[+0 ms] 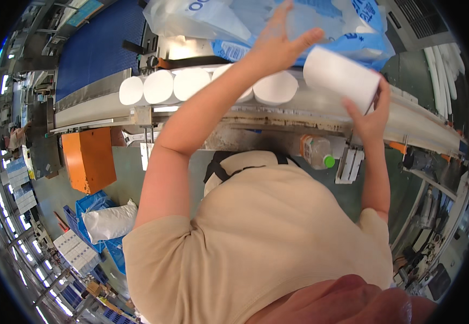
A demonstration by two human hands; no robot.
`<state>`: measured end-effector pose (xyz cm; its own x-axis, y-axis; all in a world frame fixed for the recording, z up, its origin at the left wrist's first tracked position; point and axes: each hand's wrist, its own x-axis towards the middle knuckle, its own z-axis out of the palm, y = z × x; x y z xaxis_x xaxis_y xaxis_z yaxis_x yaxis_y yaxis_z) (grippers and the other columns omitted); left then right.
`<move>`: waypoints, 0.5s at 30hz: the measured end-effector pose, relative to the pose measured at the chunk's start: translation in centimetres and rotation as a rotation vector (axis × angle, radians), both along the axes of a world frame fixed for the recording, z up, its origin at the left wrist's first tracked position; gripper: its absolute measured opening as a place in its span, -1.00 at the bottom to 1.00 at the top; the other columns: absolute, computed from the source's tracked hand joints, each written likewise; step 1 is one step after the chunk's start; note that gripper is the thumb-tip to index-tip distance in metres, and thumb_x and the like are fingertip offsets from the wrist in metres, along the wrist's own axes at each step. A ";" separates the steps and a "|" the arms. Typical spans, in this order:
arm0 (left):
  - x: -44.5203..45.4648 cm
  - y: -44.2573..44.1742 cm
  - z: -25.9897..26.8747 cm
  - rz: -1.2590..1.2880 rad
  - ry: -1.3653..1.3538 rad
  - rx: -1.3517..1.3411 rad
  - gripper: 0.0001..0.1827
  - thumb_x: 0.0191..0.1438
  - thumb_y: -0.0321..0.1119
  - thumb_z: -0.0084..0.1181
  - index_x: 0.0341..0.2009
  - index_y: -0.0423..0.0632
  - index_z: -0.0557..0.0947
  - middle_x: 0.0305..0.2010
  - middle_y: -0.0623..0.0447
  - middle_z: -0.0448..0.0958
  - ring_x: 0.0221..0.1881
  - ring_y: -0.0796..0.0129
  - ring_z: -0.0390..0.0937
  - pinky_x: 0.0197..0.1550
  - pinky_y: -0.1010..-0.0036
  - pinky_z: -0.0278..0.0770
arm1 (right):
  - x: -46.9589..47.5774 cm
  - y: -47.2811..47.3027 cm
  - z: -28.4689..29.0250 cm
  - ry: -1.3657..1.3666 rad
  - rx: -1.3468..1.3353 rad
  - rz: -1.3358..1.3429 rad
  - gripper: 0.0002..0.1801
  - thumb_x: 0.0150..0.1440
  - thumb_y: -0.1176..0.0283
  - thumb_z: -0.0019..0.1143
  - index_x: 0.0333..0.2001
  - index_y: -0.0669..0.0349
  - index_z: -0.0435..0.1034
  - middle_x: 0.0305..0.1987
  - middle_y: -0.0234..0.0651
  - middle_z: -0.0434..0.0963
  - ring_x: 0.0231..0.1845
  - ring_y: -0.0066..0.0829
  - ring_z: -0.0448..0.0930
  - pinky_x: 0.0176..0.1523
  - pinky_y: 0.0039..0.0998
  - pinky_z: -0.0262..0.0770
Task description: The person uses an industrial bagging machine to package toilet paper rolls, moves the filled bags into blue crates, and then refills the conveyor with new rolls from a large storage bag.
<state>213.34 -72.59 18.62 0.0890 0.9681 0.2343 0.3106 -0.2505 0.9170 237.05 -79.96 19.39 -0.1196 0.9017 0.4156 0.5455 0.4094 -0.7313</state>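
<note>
My right hand (370,115) grips the right end of a white paper roll (339,77), which is tilted above the metal conveyor edge. My left hand (277,46) is raised with thumb and fingers spread and holds nothing; its thumb is close to the roll's upper left end. Behind it lies a clear and blue printed plastic bag (315,20), and whether the hand touches it I cannot tell. More white rolls (192,84) stand in a row along the metal rail, their round ends facing me, partly hidden by my left forearm.
A metal rail (258,119) with rust spots runs across in front of me. Below it are a plastic bottle with a green cap (319,154), an adjustable wrench (133,137) and an orange box (88,160). A blue conveyor belt (100,48) is at the upper left.
</note>
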 end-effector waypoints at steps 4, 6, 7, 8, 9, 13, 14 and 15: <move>-7.8 10.9 -5.1 0.285 0.812 0.520 -0.34 0.01 -0.04 0.16 0.09 -0.22 0.36 0.07 -0.23 0.39 0.08 0.02 0.37 0.11 0.22 0.31 | 0.2 0.4 -1.0 -0.596 -0.052 0.244 -0.11 -0.33 0.23 0.47 0.10 0.23 0.21 0.01 -0.06 0.37 0.02 -0.02 0.39 0.05 -0.19 0.37; -11.5 14.1 -6.9 0.318 1.005 0.442 -0.37 -0.06 -0.12 0.18 0.09 -0.17 0.39 0.09 -0.24 0.34 0.15 -0.05 0.28 0.14 0.15 0.26 | -0.9 1.6 -0.6 -0.613 -0.041 0.352 -0.11 -0.32 0.21 0.45 0.10 0.24 0.21 -0.01 -0.11 0.37 -0.01 -0.07 0.40 0.02 -0.20 0.37; -12.7 15.3 -7.1 0.290 1.031 0.319 -0.38 -0.09 -0.17 0.17 0.08 -0.14 0.40 0.12 -0.24 0.32 0.19 -0.06 0.22 0.16 0.11 0.22 | -1.5 2.4 -0.1 -0.620 -0.059 0.402 -0.09 -0.32 0.18 0.44 0.12 0.25 0.21 -0.03 -0.14 0.37 -0.04 -0.08 0.40 0.00 -0.20 0.37; -13.8 16.3 -7.3 0.264 1.054 0.194 -0.39 -0.11 -0.21 0.16 0.08 -0.12 0.41 0.14 -0.23 0.29 0.24 -0.07 0.16 0.18 0.07 0.17 | -1.9 3.2 -0.3 -0.611 -0.088 0.480 -0.08 -0.31 0.16 0.43 0.13 0.26 0.20 -0.03 -0.13 0.36 -0.03 -0.08 0.39 0.01 -0.20 0.37; -13.7 17.2 -7.2 0.269 1.112 0.212 -0.39 -0.13 -0.24 0.16 0.08 -0.09 0.41 0.17 -0.22 0.25 0.25 -0.08 0.14 0.17 0.07 0.18 | -2.2 4.0 -0.7 -0.609 -0.127 0.539 -0.07 -0.29 0.13 0.42 0.14 0.27 0.19 -0.02 -0.12 0.36 -0.03 -0.08 0.39 0.02 -0.21 0.36; -14.5 20.0 -5.9 0.275 1.258 0.112 -0.36 -0.17 -0.31 0.14 0.12 0.05 0.39 0.25 -0.18 0.13 0.30 -0.07 0.05 0.13 0.03 0.24 | -3.5 8.7 -1.0 -0.315 -0.257 0.718 -0.24 -0.01 0.12 0.24 0.17 0.29 0.18 0.08 -0.09 0.36 0.05 -0.13 0.40 0.10 -0.24 0.32; -15.3 20.6 -5.5 0.271 1.263 0.038 -0.34 -0.17 -0.32 0.14 0.13 0.08 0.38 0.27 -0.17 0.10 0.32 -0.07 0.03 0.11 0.02 0.25 | -4.1 11.2 -0.7 -0.201 -0.271 0.661 -0.41 0.09 0.21 0.13 0.14 0.27 0.24 0.13 -0.09 0.36 0.11 -0.17 0.39 0.15 -0.27 0.29; -16.4 21.4 -5.6 0.243 1.361 0.021 -0.20 -0.21 -0.32 0.20 0.21 0.16 0.26 0.29 -0.16 0.06 0.33 -0.06 0.01 0.12 0.01 0.28 | -3.9 13.9 -0.7 -0.162 -0.313 0.541 -0.46 0.10 0.28 0.09 0.13 0.27 0.26 0.12 -0.08 0.36 0.11 -0.15 0.39 0.15 -0.25 0.30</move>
<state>196.96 -51.17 13.06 0.0888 0.9895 0.1143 0.9869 -0.0718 -0.1446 233.16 -66.07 18.74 -0.6306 0.7718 0.0815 0.4352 0.4386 -0.7863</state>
